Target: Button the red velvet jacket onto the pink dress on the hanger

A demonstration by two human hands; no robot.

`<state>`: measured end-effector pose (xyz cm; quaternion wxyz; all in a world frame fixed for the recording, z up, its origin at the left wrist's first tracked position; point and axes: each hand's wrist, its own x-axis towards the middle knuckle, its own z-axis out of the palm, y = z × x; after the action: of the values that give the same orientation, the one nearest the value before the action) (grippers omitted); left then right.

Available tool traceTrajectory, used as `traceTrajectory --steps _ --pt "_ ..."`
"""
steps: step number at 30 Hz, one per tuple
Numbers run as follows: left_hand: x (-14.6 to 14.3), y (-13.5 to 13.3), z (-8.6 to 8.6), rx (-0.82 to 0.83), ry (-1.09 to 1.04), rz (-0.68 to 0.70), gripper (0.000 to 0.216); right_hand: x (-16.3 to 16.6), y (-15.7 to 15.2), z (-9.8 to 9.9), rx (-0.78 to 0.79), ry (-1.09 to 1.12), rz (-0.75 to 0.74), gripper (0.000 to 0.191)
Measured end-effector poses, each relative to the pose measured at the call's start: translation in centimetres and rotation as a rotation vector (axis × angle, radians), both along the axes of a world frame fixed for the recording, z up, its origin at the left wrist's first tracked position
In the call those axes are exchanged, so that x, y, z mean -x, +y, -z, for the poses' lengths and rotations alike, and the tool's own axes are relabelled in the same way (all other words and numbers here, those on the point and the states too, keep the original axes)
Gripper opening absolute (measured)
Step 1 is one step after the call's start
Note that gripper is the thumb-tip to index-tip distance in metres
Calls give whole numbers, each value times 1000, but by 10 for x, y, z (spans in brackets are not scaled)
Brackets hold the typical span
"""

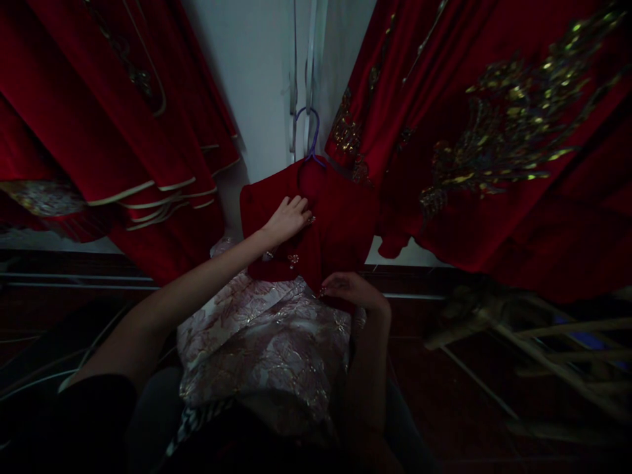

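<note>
A red top (340,217) hangs in front of me from a purple hanger (316,128), its shoulders spread wide, its lower edge dropping towards my lap. The hanger seems to bear the weight, leaving both my hands free for the front.

My left hand (290,216) rests on the top below the neckline, fingers bent beside a beaded ornament (311,220); in this dim light I cannot tell whether they pinch it. My right hand (348,288) is at the lower edge, fingertips at another small ornament (322,291), perhaps to steady the hem; I cannot tell how firmly they close. A third trinket (293,259) sits near the lower edge, between my hands.

Pale, shiny brocade (276,342) spreads across my lap below the top; whether the two are joined is unclear.

Behind is a pale wall (257,85) with upright metal bars (310,66). Red garments with light piping (123,99) hang to the left; more red cloth, bearing gold sequins (513,131), hangs to the right. Lower right, a wooden frame (523,336) stands over dark reddish floor (434,408).
</note>
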<state>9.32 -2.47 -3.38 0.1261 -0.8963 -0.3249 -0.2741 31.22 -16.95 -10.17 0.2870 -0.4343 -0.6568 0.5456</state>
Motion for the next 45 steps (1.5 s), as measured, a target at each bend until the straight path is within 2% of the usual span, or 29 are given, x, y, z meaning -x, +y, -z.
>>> traceTrajectory --steps 4,7,9,11,15,17,20,22,24,26,29,31,33,34,36,38,40,43,45 --pt "4 4 -13 106 -43 129 16 0 2 1 -78 -24 9 28" --pt "8 6 -19 296 -250 260 8 4 7 -3 -224 -13 111 28" --pt "11 8 -20 425 -430 294 5 8 12 -10 -311 19 198 28" --pt "13 11 -20 474 -495 293 6 13 18 -22 -380 55 264 27" --pt "15 12 -20 414 -314 307 10 28 38 -57 -558 150 383 29" --pt "14 9 -20 416 -318 312 11 42 55 -72 -642 221 432 35" --pt "11 0 -16 355 -440 252 13 71 87 -85 -636 223 425 48" --pt "10 -4 -9 242 -519 133 17 92 107 -83 -575 156 440 60" --pt "13 -7 -3 123 -570 -26 26 107 121 -76 -508 36 557 75" --pt "23 -6 1 31 -604 -175 36 110 128 -66 -528 -91 751 89" --pt "51 1 -3 -41 -685 -325 51 89 128 -56 -673 -205 964 89" --pt "76 10 -7 -58 -775 -396 57 65 127 -56 -698 -235 977 79" --pt "100 23 -10 -36 -886 -459 56 39 126 -61 -655 -285 939 73" --pt "109 29 -9 13 -943 -486 51 28 127 -64 -630 -320 931 71" --pt "120 42 -4 224 -1056 -503 37 10 129 -72 -586 -379 945 68" --pt "123 51 2 490 -1171 -452 28 -2 131 -79 -553 -428 966 62" --pt "121 54 5 656 -1260 -396 26 -11 133 -86 -537 -491 958 55" --pt "124 51 -2 720 -1322 -418 22 -31 135 -98 -547 -579 876 47" --pt "135 46 -12 734 -1302 -446 20 -48 135 -106 -518 -549 746 46"
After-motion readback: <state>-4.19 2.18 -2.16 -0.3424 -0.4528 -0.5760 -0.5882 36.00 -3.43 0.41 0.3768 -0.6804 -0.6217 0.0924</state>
